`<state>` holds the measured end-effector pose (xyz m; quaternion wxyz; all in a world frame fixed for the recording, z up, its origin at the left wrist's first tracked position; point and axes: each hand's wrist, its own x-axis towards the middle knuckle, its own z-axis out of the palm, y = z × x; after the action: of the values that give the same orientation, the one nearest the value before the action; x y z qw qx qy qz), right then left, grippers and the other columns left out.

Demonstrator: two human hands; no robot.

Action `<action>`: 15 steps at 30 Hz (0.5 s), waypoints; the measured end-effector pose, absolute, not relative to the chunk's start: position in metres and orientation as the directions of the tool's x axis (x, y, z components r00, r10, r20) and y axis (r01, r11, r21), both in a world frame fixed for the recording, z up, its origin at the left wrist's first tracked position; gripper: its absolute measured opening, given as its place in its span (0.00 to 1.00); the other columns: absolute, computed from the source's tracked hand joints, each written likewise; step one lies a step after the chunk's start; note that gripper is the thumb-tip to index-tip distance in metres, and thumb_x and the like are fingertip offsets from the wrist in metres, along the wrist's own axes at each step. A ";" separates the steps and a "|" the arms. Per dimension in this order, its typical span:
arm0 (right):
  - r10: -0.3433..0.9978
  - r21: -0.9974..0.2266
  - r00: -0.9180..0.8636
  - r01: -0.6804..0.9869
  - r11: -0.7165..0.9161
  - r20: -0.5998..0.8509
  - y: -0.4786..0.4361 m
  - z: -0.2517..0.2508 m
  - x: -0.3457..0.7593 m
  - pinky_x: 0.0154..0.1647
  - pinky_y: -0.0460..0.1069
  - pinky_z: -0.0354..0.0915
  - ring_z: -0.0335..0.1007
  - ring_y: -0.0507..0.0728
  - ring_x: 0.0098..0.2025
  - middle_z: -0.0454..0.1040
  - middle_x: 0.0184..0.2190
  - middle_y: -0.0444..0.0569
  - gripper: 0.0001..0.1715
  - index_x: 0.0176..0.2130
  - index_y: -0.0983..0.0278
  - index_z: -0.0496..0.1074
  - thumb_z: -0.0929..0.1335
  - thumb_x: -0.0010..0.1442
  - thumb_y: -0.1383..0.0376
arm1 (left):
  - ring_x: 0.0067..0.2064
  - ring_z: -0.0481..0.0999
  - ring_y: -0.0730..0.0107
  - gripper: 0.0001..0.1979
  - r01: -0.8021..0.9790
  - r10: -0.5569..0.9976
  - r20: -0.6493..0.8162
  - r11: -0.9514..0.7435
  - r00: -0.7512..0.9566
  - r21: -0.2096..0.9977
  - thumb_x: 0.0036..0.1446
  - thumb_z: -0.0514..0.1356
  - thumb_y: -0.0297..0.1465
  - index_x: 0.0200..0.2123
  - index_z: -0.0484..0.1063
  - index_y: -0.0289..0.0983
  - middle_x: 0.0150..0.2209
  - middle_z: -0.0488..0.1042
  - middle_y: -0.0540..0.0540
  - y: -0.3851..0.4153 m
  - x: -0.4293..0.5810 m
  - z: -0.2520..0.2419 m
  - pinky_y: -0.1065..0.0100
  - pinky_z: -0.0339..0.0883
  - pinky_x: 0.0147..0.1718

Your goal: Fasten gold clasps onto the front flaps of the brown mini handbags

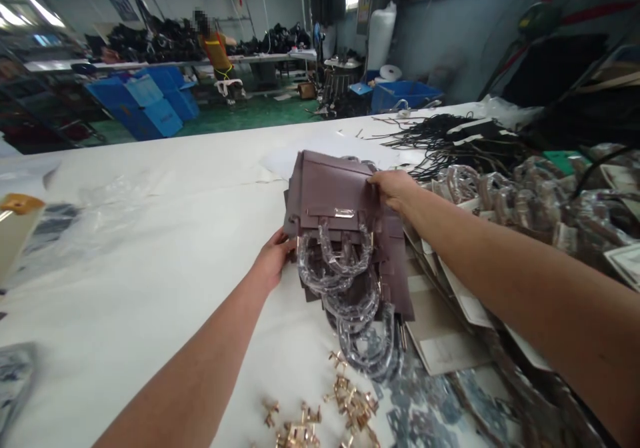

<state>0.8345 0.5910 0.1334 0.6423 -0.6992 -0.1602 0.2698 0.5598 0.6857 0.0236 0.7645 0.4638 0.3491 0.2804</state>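
A stack of brown leather bag panels point(335, 191) with plastic-wrapped handles point(345, 271) lies on the white table point(165, 235). My left hand point(274, 256) grips the stack's near left edge, fingers tucked under it. My right hand point(395, 188) is closed on the stack's far right corner. Both hands hold the same pile. Several small gold metal clasps point(345, 401) lie scattered on the table just below the handles.
More wrapped handles point(525, 198), paper tags and black cords point(440, 138) crowd the table's right side. Clear plastic sheeting point(110, 198) lies at left. A person in an orange top point(217, 51) works at a far bench beside blue bins point(150, 105).
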 end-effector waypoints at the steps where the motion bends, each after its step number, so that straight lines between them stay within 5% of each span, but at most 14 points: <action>1: 0.569 -0.980 0.799 -0.136 -0.144 -0.195 0.589 0.127 0.835 0.26 0.46 0.70 0.67 0.52 0.22 0.69 0.19 0.38 0.10 0.32 0.65 0.68 0.73 0.55 0.74 | 0.34 0.79 0.68 0.37 -0.096 0.746 -0.278 0.415 0.605 0.905 0.38 0.73 0.25 0.56 0.75 0.41 0.48 0.82 0.44 0.685 0.560 0.026 0.71 0.70 0.30; 6: 0.647 -0.959 0.716 -0.121 -0.255 -0.263 0.583 0.111 0.815 0.34 0.52 0.74 0.76 0.57 0.30 0.78 0.28 0.46 0.16 0.38 0.66 0.73 0.77 0.51 0.69 | 0.33 0.76 0.70 0.33 -0.101 0.718 -0.310 0.467 0.624 0.878 0.41 0.68 0.25 0.54 0.77 0.43 0.45 0.81 0.48 0.685 0.560 0.034 0.72 0.68 0.29; 9: 0.661 -0.943 0.719 0.026 -0.332 -0.213 0.566 0.104 0.803 0.41 0.54 0.74 0.77 0.60 0.36 0.79 0.32 0.47 0.24 0.42 0.65 0.75 0.80 0.45 0.68 | 0.31 0.74 0.69 0.24 -0.048 0.727 -0.448 0.549 0.520 0.835 0.50 0.65 0.36 0.51 0.77 0.37 0.41 0.79 0.45 0.692 0.562 0.039 0.71 0.67 0.25; 12: 0.664 -0.807 0.748 0.374 -0.457 -0.029 0.534 0.098 0.803 0.52 0.57 0.70 0.76 0.64 0.45 0.80 0.40 0.51 0.27 0.46 0.64 0.77 0.80 0.46 0.62 | 0.32 0.74 0.65 0.33 0.054 0.738 -0.545 0.574 0.397 0.817 0.54 0.63 0.54 0.51 0.75 0.32 0.43 0.76 0.38 0.699 0.570 0.047 0.67 0.69 0.26; 15: 0.595 -0.740 0.800 0.444 -0.505 0.075 0.502 0.089 0.805 0.55 0.60 0.69 0.75 0.66 0.49 0.79 0.45 0.56 0.33 0.50 0.65 0.75 0.77 0.50 0.49 | 0.34 0.76 0.59 0.39 0.198 0.769 -0.567 0.531 0.296 0.824 0.44 0.70 0.59 0.49 0.75 0.33 0.42 0.77 0.36 0.706 0.583 0.054 0.65 0.69 0.26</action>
<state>0.8055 0.5020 0.0889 0.3961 -0.8622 -0.3012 0.0952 0.5826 0.7058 0.0543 0.6766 0.4359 0.5548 0.2108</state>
